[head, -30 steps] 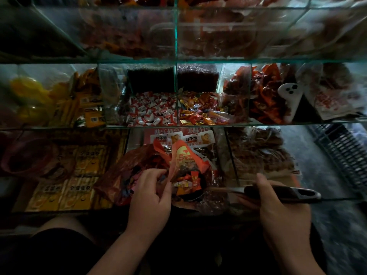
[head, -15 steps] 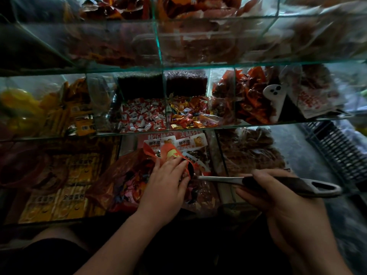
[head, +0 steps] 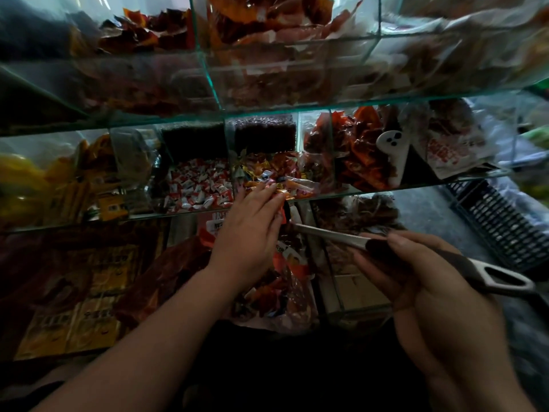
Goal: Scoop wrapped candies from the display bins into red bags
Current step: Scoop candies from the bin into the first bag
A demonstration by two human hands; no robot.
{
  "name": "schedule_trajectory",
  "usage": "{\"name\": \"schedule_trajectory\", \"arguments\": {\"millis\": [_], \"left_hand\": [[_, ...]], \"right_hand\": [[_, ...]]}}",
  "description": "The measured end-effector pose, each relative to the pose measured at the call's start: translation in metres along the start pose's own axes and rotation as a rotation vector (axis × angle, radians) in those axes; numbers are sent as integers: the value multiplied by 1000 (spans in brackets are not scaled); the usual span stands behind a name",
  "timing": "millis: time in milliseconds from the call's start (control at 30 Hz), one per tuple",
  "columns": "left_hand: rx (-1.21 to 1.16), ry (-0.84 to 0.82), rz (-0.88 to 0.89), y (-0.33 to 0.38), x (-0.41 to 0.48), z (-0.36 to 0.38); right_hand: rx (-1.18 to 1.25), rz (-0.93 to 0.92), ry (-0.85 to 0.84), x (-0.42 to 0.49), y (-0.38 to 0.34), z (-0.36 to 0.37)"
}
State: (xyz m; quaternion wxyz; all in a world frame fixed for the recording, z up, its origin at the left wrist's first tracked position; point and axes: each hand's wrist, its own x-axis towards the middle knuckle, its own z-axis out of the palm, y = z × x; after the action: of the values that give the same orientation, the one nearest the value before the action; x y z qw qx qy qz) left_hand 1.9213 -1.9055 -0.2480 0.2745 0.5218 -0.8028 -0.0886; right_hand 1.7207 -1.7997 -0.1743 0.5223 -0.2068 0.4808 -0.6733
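My left hand (head: 249, 233) reaches up to the front edge of the middle glass shelf, its fingers stretched onto the orange and gold wrapped candies (head: 273, 171) in that bin. My right hand (head: 416, 286) grips the dark handle of a metal scoop (head: 463, 263). The scoop's shaft points left, and its bowl is hidden behind my left hand. A dark red bag (head: 166, 278) lies crumpled on the lower shelf, below and left of my left hand. Beside it lies a clear bag of mixed candies (head: 285, 295).
Red-and-white wrapped candies (head: 199, 185) fill the bin left of the orange ones. A white scoop (head: 392, 150) stands in the bin to the right. Yellow packets (head: 74, 307) lie at lower left. A black plastic crate (head: 499, 224) sits on the floor at right.
My left hand has let go of the bag on the lower shelf and risen to the orange candy bin. My right hand keeps hold of the scoop, shaft pointing left.
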Motion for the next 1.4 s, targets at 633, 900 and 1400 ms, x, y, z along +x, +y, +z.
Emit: {"name": "schedule_trajectory", "arguments": {"millis": [633, 900, 1400], "left_hand": [[-185, 39, -243, -37, 74, 23], [-350, 220, -252, -29, 1, -6], [-46, 95, -356, -36, -104, 9]], "right_hand": [[-636, -671, -185, 109, 66, 67], [-1122, -961, -446, 108, 38, 43], [-517, 450, -725, 22, -23, 18]]}}
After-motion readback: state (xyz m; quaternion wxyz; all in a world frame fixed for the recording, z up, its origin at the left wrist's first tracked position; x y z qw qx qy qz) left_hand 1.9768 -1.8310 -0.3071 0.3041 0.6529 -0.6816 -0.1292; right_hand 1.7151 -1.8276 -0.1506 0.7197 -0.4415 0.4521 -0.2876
